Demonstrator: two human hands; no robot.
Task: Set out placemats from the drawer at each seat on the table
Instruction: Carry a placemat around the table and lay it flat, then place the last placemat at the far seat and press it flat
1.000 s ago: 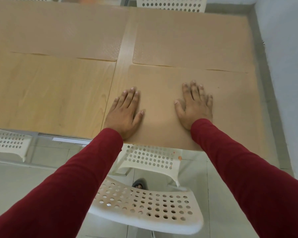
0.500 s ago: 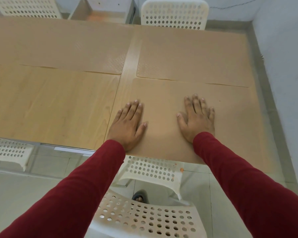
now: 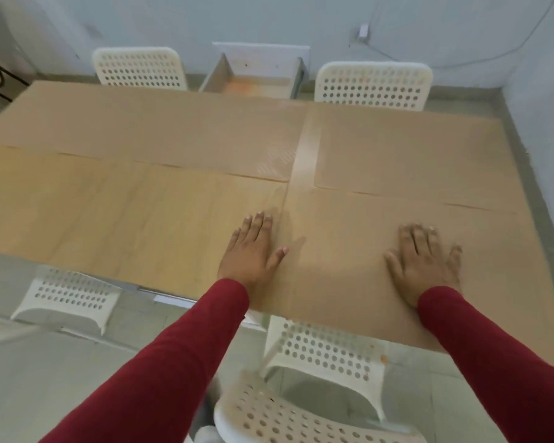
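Tan and thin, the near mat (image 3: 349, 266) lies flat on the pale wood table (image 3: 125, 219), at the seat nearest the person. Both hands lie palm-down with fingers straight and spread. The right hand (image 3: 426, 260) presses the mat's middle; the left hand (image 3: 253, 251) sits at its 9 o'clock edge, fingers partly on bare wood. Two more mats, left (image 3: 160, 135) and right (image 3: 406, 151), lie at 12 o'clock. White perforated plastic chairs (image 3: 373, 86) stand around, and an open drawer (image 3: 253, 79) sits beyond.

Both arms reach forward in red sleeves; the left hand (image 3: 253, 251) lies flat, fingers straight. The right hand (image 3: 426, 262) lies flat too, fingers spread.
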